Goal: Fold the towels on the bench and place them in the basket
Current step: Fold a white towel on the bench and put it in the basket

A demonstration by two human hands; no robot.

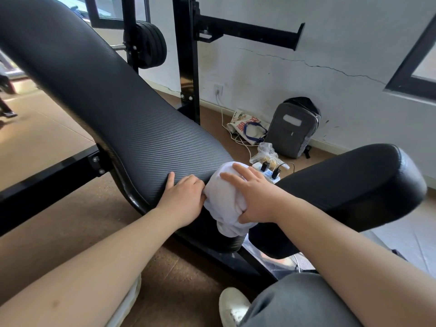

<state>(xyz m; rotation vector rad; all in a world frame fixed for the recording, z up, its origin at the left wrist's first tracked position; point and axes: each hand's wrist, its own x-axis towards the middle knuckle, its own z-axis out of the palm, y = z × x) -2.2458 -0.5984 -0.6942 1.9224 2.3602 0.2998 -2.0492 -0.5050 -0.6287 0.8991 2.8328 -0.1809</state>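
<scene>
So in the head view, a bunched-up white towel [224,199] is seen at centre frame, sitting at the lower end of the black bench pad [113,102], in the gap beside the rounded seat pad [354,185] on the right. It's gripped from the right by the right hand [257,197], fingers spread over the top. The left hand [184,199] is pinched onto its left edge, thumb laid on the pad. A grey backpack [292,128] is propped against the wall, upper right.

The tote bag [245,128] on the floor by the wall carries large red printed characters, too small and tilted to read. The grey backpack [292,128] bears a pale label patch with no legible writing. Nothing else shows text.
</scene>
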